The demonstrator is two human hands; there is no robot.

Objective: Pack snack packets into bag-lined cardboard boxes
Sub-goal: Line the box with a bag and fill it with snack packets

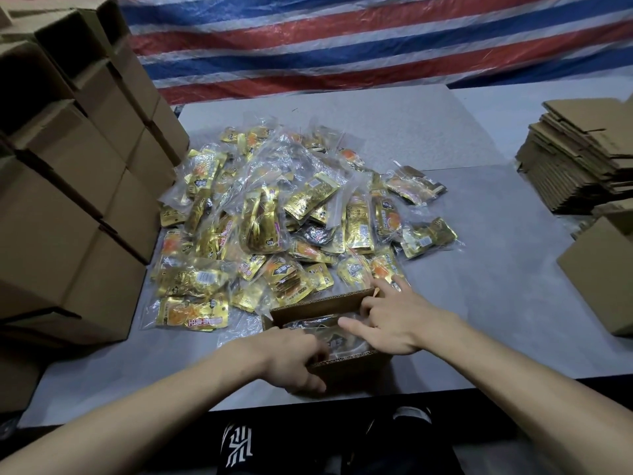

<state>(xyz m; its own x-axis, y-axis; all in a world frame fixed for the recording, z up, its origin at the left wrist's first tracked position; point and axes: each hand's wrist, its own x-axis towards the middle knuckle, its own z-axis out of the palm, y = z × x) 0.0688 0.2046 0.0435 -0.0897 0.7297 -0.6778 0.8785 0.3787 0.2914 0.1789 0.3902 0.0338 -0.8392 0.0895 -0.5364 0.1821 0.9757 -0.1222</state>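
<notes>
While unsealed, box [322, 305] beneath right hand [394, 320]

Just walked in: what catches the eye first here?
A glittering heap of gold snack packets fills the middle of the grey table. At the near edge, the left hand grips a small open cardboard box while the right hand spreads over its far corner. Stacked cardboard boxes tower at the left.

My left hand [294, 363] grips the cardboard box [318, 305] by its near wall, thumb outside, fingers curled inside. My right hand [397, 320] is spread over the bagged packets [342, 341] beneath its fingers, fingertips [380, 286] at the far wall; the packet pile [291, 214] lies just beyond them.
</notes>
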